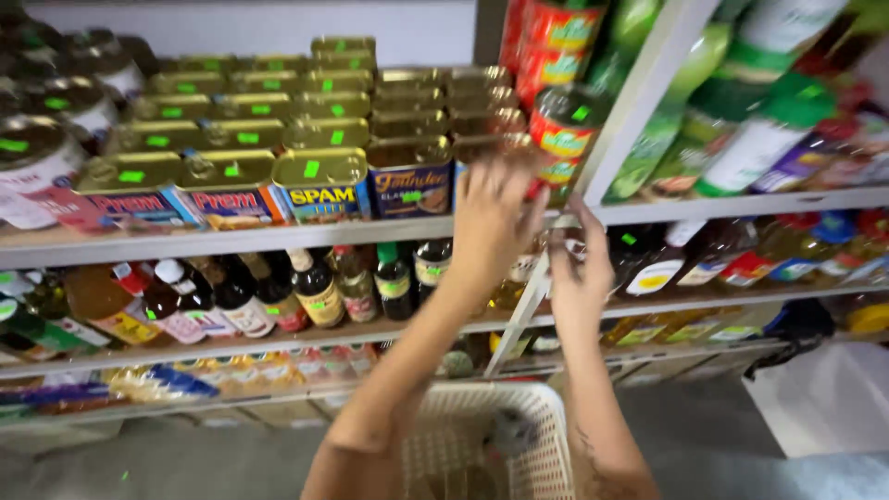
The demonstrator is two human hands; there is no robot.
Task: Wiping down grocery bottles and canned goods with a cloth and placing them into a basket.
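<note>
While reaching up to the shelf edge (278,236), laying the left hand (491,222) on a flat tin (483,148) at 12 o'clock, fingers spread, grip unclear through blur. Probably handling stiff, smooth, rather heavy; best taking by the short sides. Squeezing against red cans (563,130) at 2 o'clock. Keeping the right hand (579,268) open, empty, at 4 o'clock. Finding free room only downward, toward the white basket (482,393) at 6 o'clock.

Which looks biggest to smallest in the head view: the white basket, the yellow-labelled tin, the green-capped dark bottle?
1. White basket, though it sits nearest the camera, so its size is exaggerated.
2. Yellow-labelled tin.
3. Green-capped dark bottle, taller but narrower; close to the tin, so that order is unsure.
</note>
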